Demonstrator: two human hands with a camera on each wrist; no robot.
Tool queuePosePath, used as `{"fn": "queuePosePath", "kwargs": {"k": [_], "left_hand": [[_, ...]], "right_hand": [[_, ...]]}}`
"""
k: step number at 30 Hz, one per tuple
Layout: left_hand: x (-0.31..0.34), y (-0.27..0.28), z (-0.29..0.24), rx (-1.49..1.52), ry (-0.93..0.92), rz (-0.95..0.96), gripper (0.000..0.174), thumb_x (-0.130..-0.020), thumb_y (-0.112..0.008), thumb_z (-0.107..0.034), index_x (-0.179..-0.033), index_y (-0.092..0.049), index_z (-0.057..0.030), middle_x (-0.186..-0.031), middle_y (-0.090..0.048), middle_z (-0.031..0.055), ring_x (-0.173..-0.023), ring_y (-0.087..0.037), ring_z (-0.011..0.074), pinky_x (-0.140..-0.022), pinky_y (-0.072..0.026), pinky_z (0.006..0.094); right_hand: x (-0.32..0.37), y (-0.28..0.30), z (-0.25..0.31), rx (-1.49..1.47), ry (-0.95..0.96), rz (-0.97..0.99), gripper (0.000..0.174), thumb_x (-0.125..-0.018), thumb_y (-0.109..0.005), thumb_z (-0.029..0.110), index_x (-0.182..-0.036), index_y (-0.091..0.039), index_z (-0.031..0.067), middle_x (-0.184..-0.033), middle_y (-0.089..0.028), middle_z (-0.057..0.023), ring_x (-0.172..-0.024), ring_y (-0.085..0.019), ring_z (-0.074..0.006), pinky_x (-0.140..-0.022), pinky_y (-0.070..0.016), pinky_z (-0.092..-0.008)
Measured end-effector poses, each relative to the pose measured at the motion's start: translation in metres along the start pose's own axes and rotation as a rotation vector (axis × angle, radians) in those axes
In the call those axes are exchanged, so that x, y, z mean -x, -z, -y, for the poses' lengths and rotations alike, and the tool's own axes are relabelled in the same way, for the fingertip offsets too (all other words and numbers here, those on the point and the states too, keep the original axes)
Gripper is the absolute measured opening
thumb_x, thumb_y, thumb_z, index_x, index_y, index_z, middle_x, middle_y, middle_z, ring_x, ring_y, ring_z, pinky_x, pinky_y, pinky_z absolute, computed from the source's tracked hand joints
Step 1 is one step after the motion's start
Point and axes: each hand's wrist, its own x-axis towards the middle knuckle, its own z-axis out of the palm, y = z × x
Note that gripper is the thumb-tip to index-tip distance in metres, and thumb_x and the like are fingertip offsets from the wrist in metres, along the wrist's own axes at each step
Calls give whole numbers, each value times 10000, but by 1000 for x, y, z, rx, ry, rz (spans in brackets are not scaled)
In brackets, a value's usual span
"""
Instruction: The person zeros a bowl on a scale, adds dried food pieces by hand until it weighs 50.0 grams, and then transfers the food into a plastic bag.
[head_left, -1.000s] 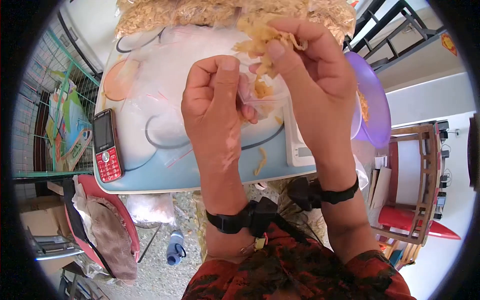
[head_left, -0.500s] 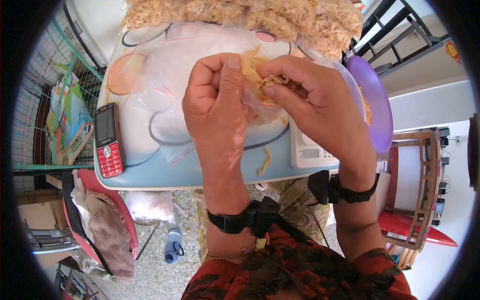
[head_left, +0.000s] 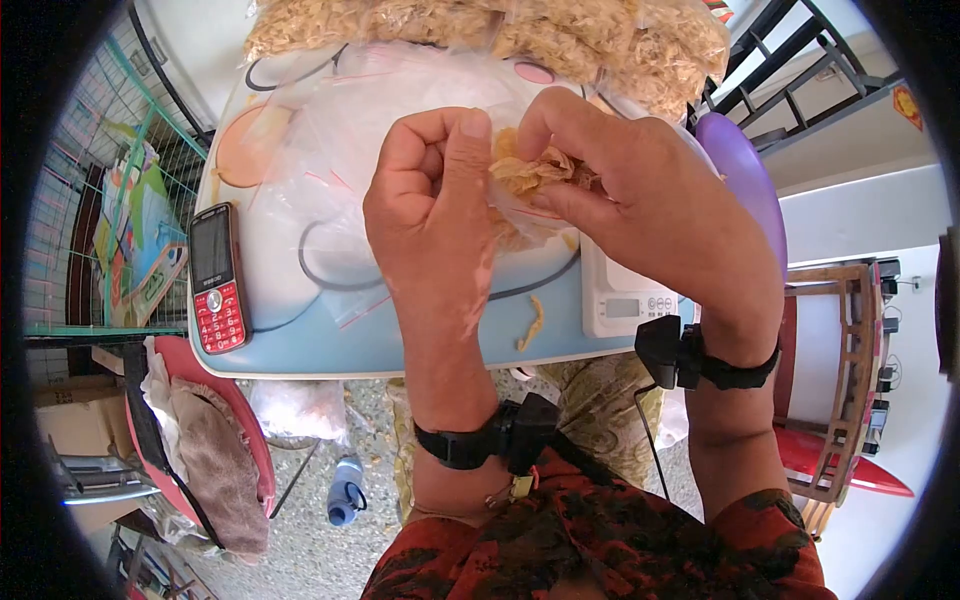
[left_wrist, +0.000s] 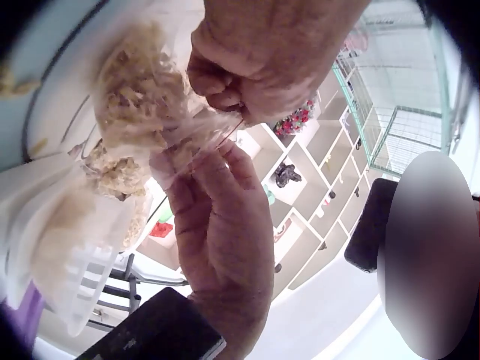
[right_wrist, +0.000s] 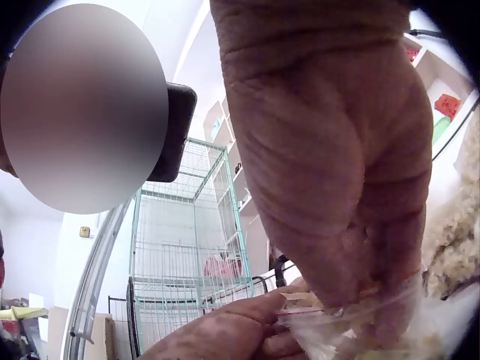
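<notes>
My left hand [head_left: 452, 150] pinches the rim of a small clear plastic bag [head_left: 525, 225] above the table, thumb on top. Against it, my right hand [head_left: 560, 150] holds a clump of pale dried strips [head_left: 530, 172] at the bag's mouth, fingers curled round it. In the left wrist view the left hand [left_wrist: 225, 101] grips the bag's edge, with the part-filled bag [left_wrist: 135, 97] hanging beside the right hand [left_wrist: 217, 225]. The right wrist view shows the right hand's fingers [right_wrist: 375, 300] reaching into the bag [right_wrist: 360, 330], next to the left hand [right_wrist: 240, 334].
A large bag of the same dried strips [head_left: 500, 30] lies at the table's far side. A white scale [head_left: 625, 300] and purple bowl [head_left: 750, 200] sit at the right, a red phone [head_left: 215, 280] at the left. One loose strip [head_left: 533, 322] lies near the table's front edge [head_left: 330, 355].
My right hand has come down from above with the clump of strips and now presses it into the bag's mouth. The left hand has stayed in place on the bag.
</notes>
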Motion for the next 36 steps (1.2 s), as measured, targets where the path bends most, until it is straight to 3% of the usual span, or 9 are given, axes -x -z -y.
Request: {"fn": "queuePosePath", "kwargs": {"k": [7, 10, 16, 19, 22, 25, 28, 31, 36], "left_hand": [[3, -2, 0, -40, -70, 69, 177, -925, -694, -213, -987, -646, -54, -705, -568, -53, -532, -417, 1, -456, -292, 163], [1, 1, -1, -39, -37, 21, 178, -926, -694, -223, -979, -646, -60, -713, -572, -53, -532, -419, -3, -452, -295, 163], [-2, 3, 1, 15, 14, -47, 176, -928, -692, -238, -954, -642, -71, -702, -560, -55, -516, -415, 2, -428, -292, 170], [-1, 3, -1, 18, 3, -33, 182, -927, -692, -239, -947, -639, -66, -702, -556, -52, -518, -414, 6, -431, -294, 176], [0, 3, -3, 34, 8, -62, 191, -924, -695, -244, -941, -637, -62, -703, -549, -47, -525, -411, 13, -441, -298, 184], [-2, 6, -5, 44, 29, -101, 200, -920, -700, -253, -938, -635, -64, -697, -534, -44, -526, -398, 21, -449, -294, 192], [-3, 6, -5, 61, 31, -121, 206, -916, -703, -260, -933, -634, -67, -683, -517, -47, -519, -383, 25, -447, -282, 195], [-3, 6, -6, 85, 37, -130, 205, -913, -706, -259, -927, -632, -69, -672, -509, -49, -513, -375, 26, -444, -274, 197], [-3, 10, -7, 105, 47, -133, 198, -912, -708, -251, -926, -630, -69, -666, -513, -47, -512, -381, 25, -444, -273, 194]], "right_hand": [[-8, -21, -14, 153, 122, 1, 117, -880, -587, 142, -934, -615, 41, -806, -638, -174, -711, -601, -364, -619, -468, -412], [-10, -10, -9, 222, 176, 35, 128, -869, -611, 103, -985, -638, 58, -849, -668, -139, -730, -640, -318, -639, -503, -380], [-5, 3, 8, 2, 75, -139, 255, -819, -700, 41, -1065, -640, 63, -921, -675, -52, -796, -688, -186, -693, -543, -281], [-7, -1, 13, -37, -14, -177, 286, -816, -705, 43, -1091, -638, 79, -954, -689, -53, -826, -693, -166, -689, -550, -266], [-10, -2, 5, 59, -3, 21, 327, -812, -698, 25, -1127, -637, 90, -989, -689, -53, -854, -694, -141, -715, -562, -253], [-8, 1, 8, 58, 122, -166, 317, -818, -688, 18, -1126, -644, 75, -1019, -685, -63, -835, -690, -144, -758, -562, -243], [-4, 8, 13, -133, 30, -178, 287, -821, -685, 20, -1105, -659, 54, -1070, -680, -78, -865, -685, -144, -780, -555, -228], [3, 10, 15, 21, 5, -139, 294, -802, -694, 19, -1094, -664, 43, -1146, -663, -109, -896, -684, -183, -760, -554, -232], [10, -2, 19, 122, 156, -41, 401, -773, -693, 30, -1169, -629, 46, -1184, -629, -154, -1048, -629, -306, -837, -527, -331]]}}
